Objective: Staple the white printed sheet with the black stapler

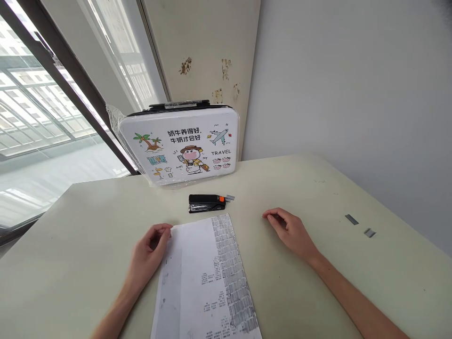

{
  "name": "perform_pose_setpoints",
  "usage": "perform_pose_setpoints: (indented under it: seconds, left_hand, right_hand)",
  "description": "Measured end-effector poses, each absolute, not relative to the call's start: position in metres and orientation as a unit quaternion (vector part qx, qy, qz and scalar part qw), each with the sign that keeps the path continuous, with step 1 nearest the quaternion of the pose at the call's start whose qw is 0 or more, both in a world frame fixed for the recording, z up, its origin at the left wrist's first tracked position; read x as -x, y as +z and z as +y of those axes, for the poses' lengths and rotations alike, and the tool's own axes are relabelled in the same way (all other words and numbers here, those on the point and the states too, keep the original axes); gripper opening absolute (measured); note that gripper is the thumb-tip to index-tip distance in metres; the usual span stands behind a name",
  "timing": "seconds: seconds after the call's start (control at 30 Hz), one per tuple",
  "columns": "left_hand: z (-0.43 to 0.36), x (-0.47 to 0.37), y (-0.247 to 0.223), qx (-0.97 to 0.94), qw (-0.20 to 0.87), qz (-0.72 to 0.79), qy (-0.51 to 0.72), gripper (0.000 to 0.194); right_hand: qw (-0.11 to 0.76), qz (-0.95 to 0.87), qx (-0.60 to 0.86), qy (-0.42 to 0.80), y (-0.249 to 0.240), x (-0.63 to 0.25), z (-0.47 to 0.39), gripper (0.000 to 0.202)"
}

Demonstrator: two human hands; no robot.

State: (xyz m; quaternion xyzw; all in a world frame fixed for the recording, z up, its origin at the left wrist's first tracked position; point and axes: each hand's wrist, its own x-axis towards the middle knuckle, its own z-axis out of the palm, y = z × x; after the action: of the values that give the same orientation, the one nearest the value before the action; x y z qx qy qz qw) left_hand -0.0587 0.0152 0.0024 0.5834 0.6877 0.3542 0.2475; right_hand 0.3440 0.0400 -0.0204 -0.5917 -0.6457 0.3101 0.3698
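Observation:
My left hand (150, 254) is closed, with thumb and index finger pinching the upper left corner of a printed sheet of paper (194, 263). Dense rows of silver staple-like marks run down the sheet's right side. My right hand (289, 230) rests on the table to the right of the paper, apart from it. Its fingers are curled together and nothing shows in them. Just beyond the paper's top edge lies a black stapler (206, 203) with an orange part. A short strip of staples (230, 198) is at the stapler's right end.
A white travel case (180, 165) with cartoon prints, partly wrapped in clear plastic, stands at the table's back. Two staple strips (351, 219) lie far right on the pale table (282, 301). A window (45, 108) is on the left, a grey wall (353, 84) on the right.

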Motion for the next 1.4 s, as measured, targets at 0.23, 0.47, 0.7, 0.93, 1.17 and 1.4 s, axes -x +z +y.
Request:
perform_pose_setpoints:
  seconds: [0.23,0.47,0.7,0.93,1.17,1.4]
  left_hand:
    - [0.015,0.057,0.004,-0.587,0.247,0.684,0.355,0.036]
    - [0.014,0.061,-0.001,-0.592,0.246,0.682,0.353,0.038]
    - [0.017,0.060,0.001,-0.599,0.234,0.682,0.350,0.038]
    - [0.027,0.039,0.027,-0.670,0.133,0.647,0.339,0.033]
    - [0.071,0.011,0.050,-0.802,0.016,0.522,0.291,0.032]
    - [0.126,0.006,0.046,-0.847,0.106,0.500,0.148,0.047]
  right_hand:
    - [0.371,-0.652,0.588,0.303,-0.024,-0.345,0.041,0.043]
    - [0.378,-0.656,0.578,0.302,-0.023,-0.345,0.040,0.041]
    - [0.384,-0.652,0.578,0.306,-0.025,-0.345,0.042,0.038]
    - [0.388,-0.656,0.569,0.309,-0.028,-0.345,0.044,0.036]
    - [0.385,-0.662,0.566,0.306,-0.029,-0.346,0.044,0.035]
    - [0.389,-0.664,0.560,0.306,-0.028,-0.346,0.044,0.033]
